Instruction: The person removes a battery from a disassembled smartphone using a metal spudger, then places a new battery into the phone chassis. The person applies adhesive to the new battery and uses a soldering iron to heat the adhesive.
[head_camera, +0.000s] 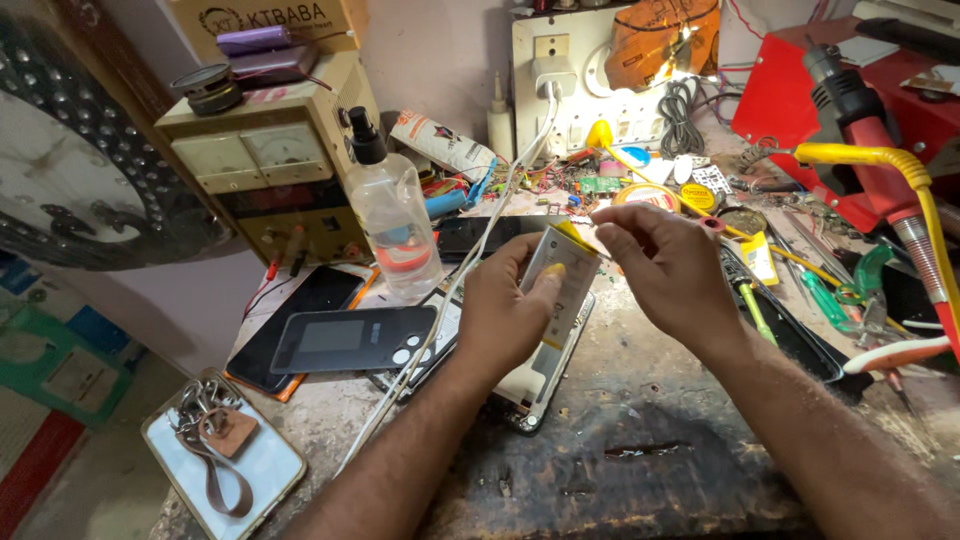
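Fingers (610, 222) pinched above tilted battery (557, 272)

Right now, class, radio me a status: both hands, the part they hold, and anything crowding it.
Left hand grips the flat battery pack upright. Right hand pinches its top edge. Opened phone lies below; white cable and spray bottle crowd the left.

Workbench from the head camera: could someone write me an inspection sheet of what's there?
Surface: worn, stained bench top.
Job's things: flat phone battery held over an opened phone.
Clutter: spray bottle, dark phone back cover, keys on a face-down phone, small parts.
Hands: left hand grips the battery; right hand pinches at its top edge.
Cables: white cable from the wall socket board.
Surroundings: power supply box, red hot-air tool.
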